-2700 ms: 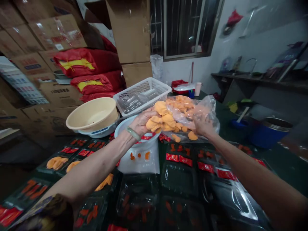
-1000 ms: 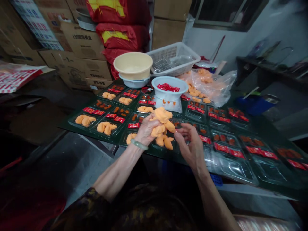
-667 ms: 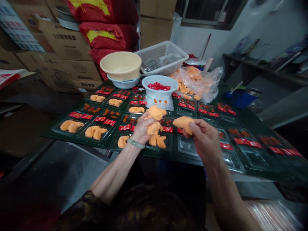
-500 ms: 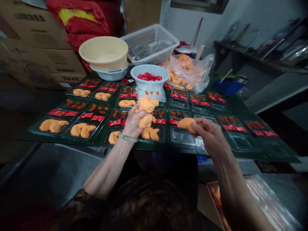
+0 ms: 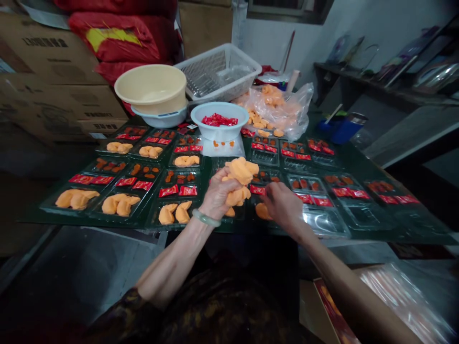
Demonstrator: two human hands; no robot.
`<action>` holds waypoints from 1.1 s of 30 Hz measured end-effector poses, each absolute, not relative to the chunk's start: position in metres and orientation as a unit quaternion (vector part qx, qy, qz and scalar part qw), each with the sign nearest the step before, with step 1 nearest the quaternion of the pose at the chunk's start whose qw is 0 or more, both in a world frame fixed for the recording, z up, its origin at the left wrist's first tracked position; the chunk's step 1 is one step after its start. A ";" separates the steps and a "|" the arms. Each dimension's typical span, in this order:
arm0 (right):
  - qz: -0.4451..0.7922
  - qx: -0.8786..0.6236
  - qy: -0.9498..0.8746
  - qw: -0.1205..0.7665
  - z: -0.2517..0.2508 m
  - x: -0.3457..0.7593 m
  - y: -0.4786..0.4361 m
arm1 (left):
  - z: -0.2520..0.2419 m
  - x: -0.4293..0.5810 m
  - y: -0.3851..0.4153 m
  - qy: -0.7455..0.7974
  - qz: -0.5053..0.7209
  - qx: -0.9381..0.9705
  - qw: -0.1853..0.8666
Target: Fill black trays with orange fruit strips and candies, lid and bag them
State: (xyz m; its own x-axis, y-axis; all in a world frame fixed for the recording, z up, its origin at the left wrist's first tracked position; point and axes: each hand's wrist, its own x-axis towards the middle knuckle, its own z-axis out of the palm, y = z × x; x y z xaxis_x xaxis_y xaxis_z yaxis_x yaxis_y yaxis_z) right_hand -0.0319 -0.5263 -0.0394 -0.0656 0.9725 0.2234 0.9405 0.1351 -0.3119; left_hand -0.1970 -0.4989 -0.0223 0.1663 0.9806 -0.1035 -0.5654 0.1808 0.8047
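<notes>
My left hand (image 5: 219, 190), with a pale green bangle on its wrist, is closed around a bunch of soft-looking orange curved pieces (image 5: 241, 173) held above the trays. My right hand (image 5: 285, 203) reaches down to a clear-lidded black tray, its fingers pinched at the upper edge of an orange curved piece (image 5: 263, 210) in the front compartment. The fingers partly cover that piece. Beside my left wrist, another tray (image 5: 154, 220) holds two such pieces, with red packets (image 5: 178, 191) and small brown bits behind them.
Rows of similar trays cover the dark green table (image 5: 32, 217); those at right have bare front compartments (image 5: 366, 215). Behind stand a blue bowl of red packets (image 5: 201, 114), a cream basin (image 5: 150, 88), a white basket (image 5: 247, 76) and a plastic bag of orange pieces (image 5: 297, 107).
My right hand has moved left and down, bringing its orange piece into a tray's front compartment. My left hand, with its bunch, has shifted right and slightly lower. The view has shifted slightly.
</notes>
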 end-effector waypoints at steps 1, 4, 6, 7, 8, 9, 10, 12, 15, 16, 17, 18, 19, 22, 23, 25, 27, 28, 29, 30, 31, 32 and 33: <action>0.080 -0.636 -0.716 0.277 -0.035 -0.034 -0.529 | -0.024 -0.192 -0.500 0.337 0.558 0.318 0.688; 0.186 -0.556 -0.683 0.436 -0.017 -0.041 -0.532 | -0.029 -0.177 -0.502 0.359 0.559 0.345 0.663; 0.209 -0.531 -0.675 0.467 -0.005 -0.046 -0.532 | -0.031 -0.170 -0.504 0.364 0.556 0.372 0.648; 0.218 -0.523 -0.671 0.479 0.000 -0.045 -0.532 | -0.032 -0.167 -0.505 0.364 0.556 0.379 0.644; 0.225 -0.517 -0.663 0.492 0.005 -0.042 -0.534 | -0.032 -0.167 -0.505 0.364 0.559 0.380 0.641; 0.226 -0.516 -0.652 0.507 0.009 -0.037 -0.538 | -0.032 -0.167 -0.505 0.365 0.561 0.377 0.640; 0.217 -0.522 -0.643 0.517 0.012 -0.029 -0.542 | -0.031 -0.169 -0.505 0.367 0.561 0.369 0.643; 0.168 -0.552 -0.640 0.506 0.009 -0.009 -0.553 | -0.031 -0.174 -0.505 0.370 0.557 0.350 0.656; 0.087 -0.607 -0.678 0.404 -0.019 0.015 -0.566 | -0.029 -0.181 -0.507 0.370 0.548 0.341 0.668; 0.062 -0.622 -0.697 0.353 -0.032 0.019 -0.567 | -0.029 -0.181 -0.508 0.366 0.548 0.343 0.670; 0.037 -0.633 -0.714 0.298 -0.046 0.021 -0.567 | -0.028 -0.181 -0.510 0.360 0.545 0.346 0.673; 0.016 -0.639 -0.727 0.249 -0.057 0.020 -0.565 | -0.028 -0.181 -0.512 0.354 0.540 0.351 0.678; 0.002 -0.642 -0.737 0.213 -0.066 0.019 -0.563 | -0.028 -0.180 -0.513 0.347 0.534 0.357 0.683; 0.040 -0.641 -0.716 0.275 -0.066 0.013 -0.558 | -0.029 -0.176 -0.518 0.324 0.499 0.396 0.700; 0.088 -0.633 -0.689 0.342 -0.058 0.012 -0.557 | -0.030 -0.174 -0.520 0.315 0.488 0.416 0.699; 0.227 -0.593 -0.623 0.457 -0.040 0.011 -0.557 | -0.030 -0.170 -0.521 0.295 0.473 0.461 0.691; 0.364 -0.537 -0.573 0.501 -0.025 0.010 -0.555 | -0.031 -0.164 -0.521 0.272 0.454 0.508 0.680; 0.408 -0.516 -0.554 0.510 -0.020 0.010 -0.553 | -0.031 -0.160 -0.521 0.264 0.442 0.530 0.673; 0.431 -0.503 -0.538 0.521 -0.016 0.010 -0.551 | -0.031 -0.157 -0.520 0.261 0.429 0.548 0.669; 0.436 -0.499 -0.521 0.538 -0.013 0.012 -0.550 | -0.031 -0.154 -0.519 0.265 0.418 0.559 0.666; 0.426 -0.503 -0.504 0.558 -0.012 0.016 -0.549 | -0.032 -0.151 -0.517 0.272 0.411 0.561 0.665; 0.404 -0.511 -0.487 0.581 -0.010 0.022 -0.550 | -0.032 -0.149 -0.516 0.283 0.409 0.553 0.669; 0.373 -0.523 -0.473 0.602 -0.009 0.029 -0.552 | -0.033 -0.148 -0.514 0.293 0.411 0.536 0.677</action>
